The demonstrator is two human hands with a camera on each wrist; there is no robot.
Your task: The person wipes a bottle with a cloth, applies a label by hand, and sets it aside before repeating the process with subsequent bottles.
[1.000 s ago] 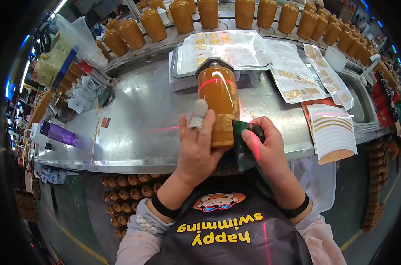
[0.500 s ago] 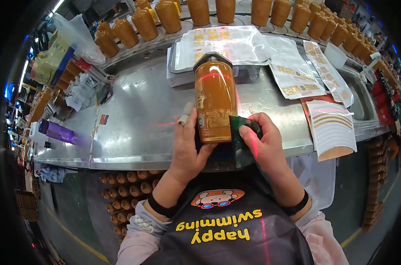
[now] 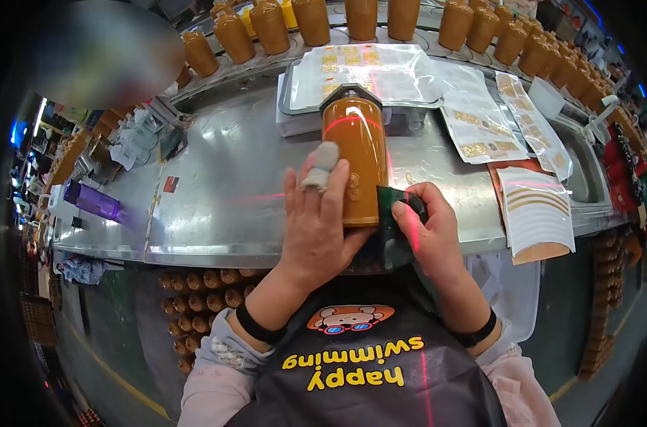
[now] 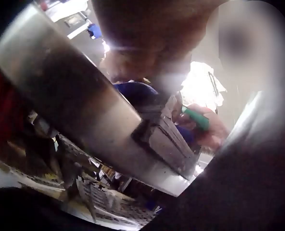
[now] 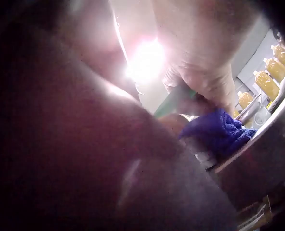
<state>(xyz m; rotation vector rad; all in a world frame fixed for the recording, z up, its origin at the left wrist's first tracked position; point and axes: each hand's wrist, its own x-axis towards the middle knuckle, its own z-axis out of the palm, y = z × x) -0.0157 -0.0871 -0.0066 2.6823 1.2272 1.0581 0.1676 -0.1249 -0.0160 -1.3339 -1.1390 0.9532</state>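
One bottle (image 3: 364,153) bears its decal (image 3: 353,186), smoothing probably unfinished, the left hand (image 3: 313,238) steadying it with nearly straight fingers, the right hand (image 3: 439,238) pinching a scraper (image 3: 389,231)

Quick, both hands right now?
Left hand: open, fingers extended against the brown bottle.
Right hand: closed, pinching the dark green sheet beside the bottle.

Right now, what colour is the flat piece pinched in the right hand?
The flat piece is dark green, seen best in the head view.
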